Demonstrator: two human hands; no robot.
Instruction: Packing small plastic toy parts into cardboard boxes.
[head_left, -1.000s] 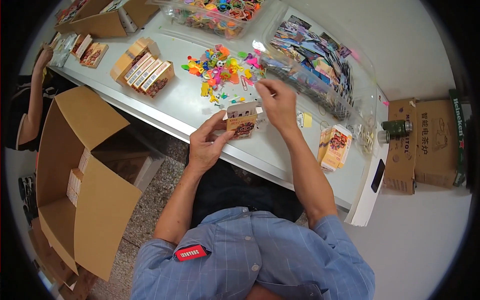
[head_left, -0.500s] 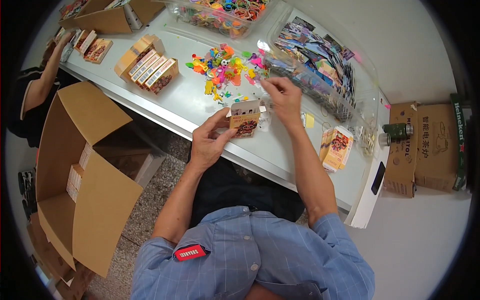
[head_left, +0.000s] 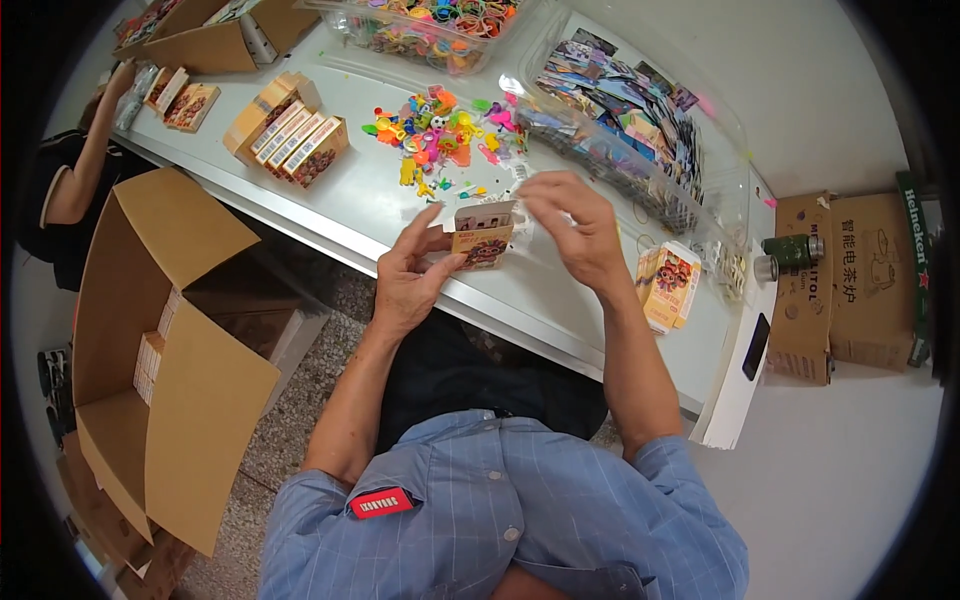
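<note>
Left grip (head_left: 408,280): closed on the near-left side of a small box (head_left: 482,250), thumb across its printed front, index finger raised beside the rim.
Right grip (head_left: 575,230): fingers bent toward the thumb with little gap; whether they pinch anything, I cannot tell.
Small box: upright over the front part of the worktop (head_left: 570,305), just right of the left palm, and left of and slightly below the right fingertips; whether its base touches the surface is unclear.
Box top: open, with a flap (head_left: 485,212) standing up.
Toy pile (head_left: 440,135): loose and many-coloured, beyond the small box.
Card bin (head_left: 640,115): clear plastic, beyond the right grip.
Printed cartons (head_left: 672,285): on the worktop, right of the right wrist.
Carton row (head_left: 320,158): standing close together, well left of the toy pile.
</note>
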